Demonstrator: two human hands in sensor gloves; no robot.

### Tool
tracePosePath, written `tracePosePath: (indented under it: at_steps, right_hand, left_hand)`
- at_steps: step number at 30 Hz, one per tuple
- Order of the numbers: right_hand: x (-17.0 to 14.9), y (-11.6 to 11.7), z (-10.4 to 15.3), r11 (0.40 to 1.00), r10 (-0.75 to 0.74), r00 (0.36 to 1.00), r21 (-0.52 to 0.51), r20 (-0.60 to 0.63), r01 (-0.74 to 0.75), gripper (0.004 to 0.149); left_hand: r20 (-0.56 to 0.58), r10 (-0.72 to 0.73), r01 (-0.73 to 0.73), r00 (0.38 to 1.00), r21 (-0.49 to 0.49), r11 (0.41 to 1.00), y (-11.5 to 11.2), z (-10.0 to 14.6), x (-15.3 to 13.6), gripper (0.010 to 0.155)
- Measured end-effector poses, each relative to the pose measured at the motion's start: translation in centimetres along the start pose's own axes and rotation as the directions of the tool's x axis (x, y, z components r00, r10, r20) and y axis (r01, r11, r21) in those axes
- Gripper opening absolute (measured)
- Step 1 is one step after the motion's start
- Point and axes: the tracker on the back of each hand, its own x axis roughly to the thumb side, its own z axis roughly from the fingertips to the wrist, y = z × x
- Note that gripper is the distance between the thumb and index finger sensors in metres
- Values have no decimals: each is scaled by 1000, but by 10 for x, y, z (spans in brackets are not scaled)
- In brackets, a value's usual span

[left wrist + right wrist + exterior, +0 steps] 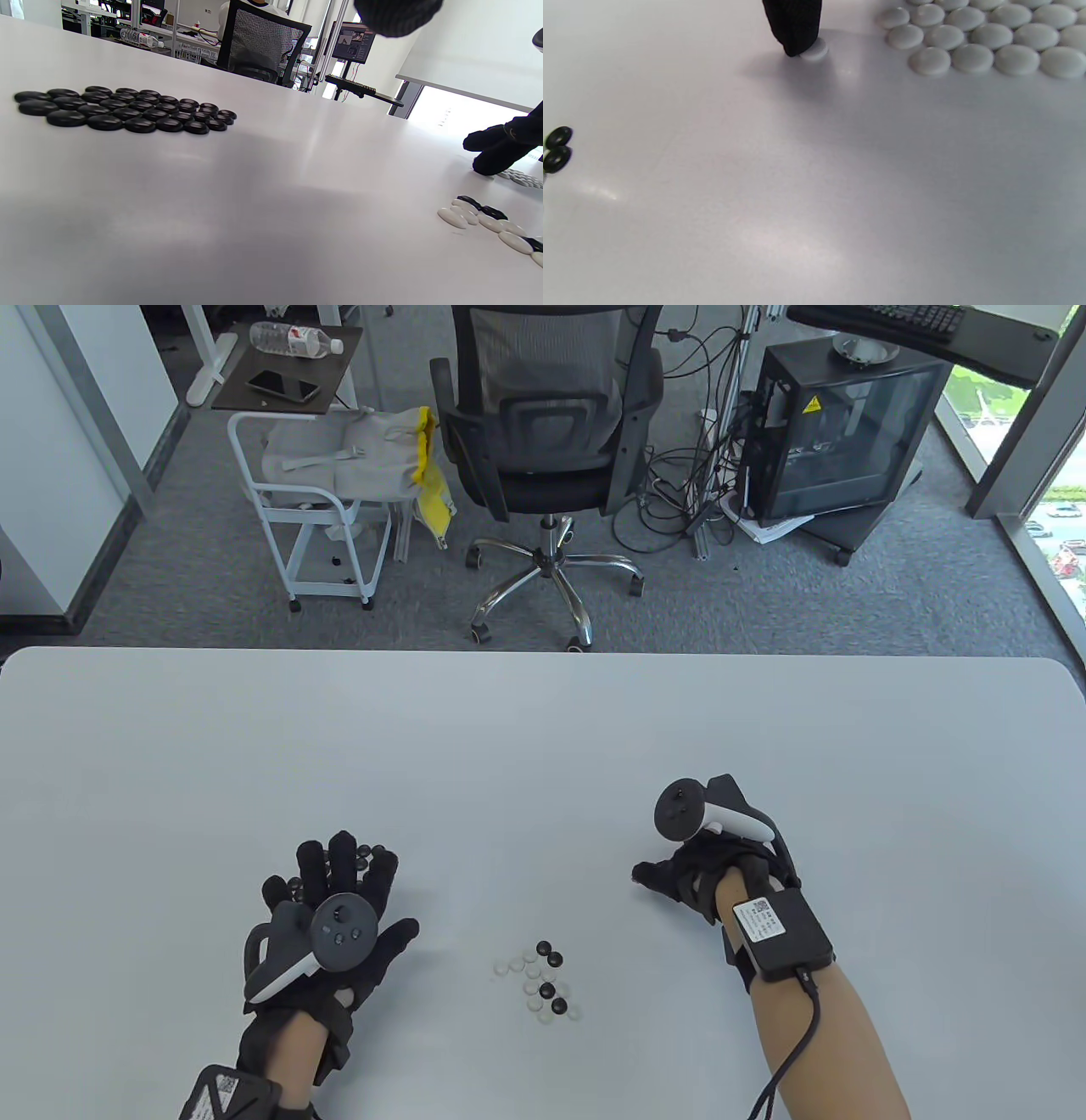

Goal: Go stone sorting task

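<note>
Between the two hands, a small mixed pile of stones (540, 982) lies on the bench (543, 729). Left hand (335, 920) hovers flat, fingers straight, over the black stones (123, 111). Right hand (696, 874) presses one fingertip (794, 29) on a white stone (814, 50) beside the white group (984, 38).

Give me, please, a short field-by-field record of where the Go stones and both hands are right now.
black pile: sorted black stones, packed in rows, under the left hand
white pile: sorted white stones, beside the right hand
mixed pile: unsorted stones between the hands
left hand: fingers spread flat
right hand: fingertip presses a lone white stone
table: white
</note>
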Motion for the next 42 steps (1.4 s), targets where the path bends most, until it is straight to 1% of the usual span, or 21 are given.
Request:
tracePosePath:
  at_steps: [3,7,10,12,14,16,19,23,27,30,32,36,37,39,40,42]
  right_hand:
    - [-11,-1,3,1000,18,999,-12,-30,-19,66]
    - [-21,-2,4,1000,-10,999,-22,-51,9,67]
    - [-22,-3,5,998,-54,998,-28,-34,53,67]
    - [-17,-5,7,998,-49,999,-39,-12,49,67]
    - [-8,-7,9,998,-47,999,-44,28,48,67]
    - [8,-8,12,998,-47,994,-29,98,51,67]
    - [35,-6,15,999,22,979,-34,202,-16,68]
    - [84,10,17,997,66,930,13,362,-76,66]
    - [127,30,18,981,155,871,33,465,-192,65]
    - [151,45,14,975,156,831,51,534,-215,65]
    - [163,52,11,972,154,815,62,558,-226,66]
    - [177,62,0,972,125,804,92,581,-217,67]
    - [180,64,-4,968,133,812,102,569,-230,67]
    - [181,66,-10,962,171,823,89,541,-258,67]
    - [179,62,-13,968,156,828,83,539,-237,67]
    - [172,54,-20,982,126,861,63,492,-180,69]
  left_hand:
    - [-2,1,-1,1000,1,1000,0,0,0,81]
    - [1,7,-7,1000,3,1000,0,-1,0,81]
    - [-1,6,-6,1000,2,1000,0,-1,0,81]
    - [-1,7,-7,1000,2,1000,0,-1,0,81]
    - [1,9,-9,1000,2,1000,-1,-1,0,81]
    - [3,15,-15,1000,3,1000,-1,-2,0,81]
    - [0,12,-12,1000,1,1000,-1,-2,0,81]
    - [4,11,-11,1000,21,1000,0,0,0,81]
    - [13,3,-4,1000,74,997,3,1,1,80]
    - [10,-5,4,1000,85,996,4,2,2,80]
    - [11,1,-2,1000,102,995,5,3,2,80]
    - [13,-2,1,1000,113,994,7,4,2,80]
    - [12,-2,1,1000,113,994,7,4,2,80]
    - [11,-2,1,1000,111,994,6,4,2,80]
    - [9,0,-1,1000,109,994,6,4,1,80]
    - [6,4,-5,1000,109,994,6,4,1,80]
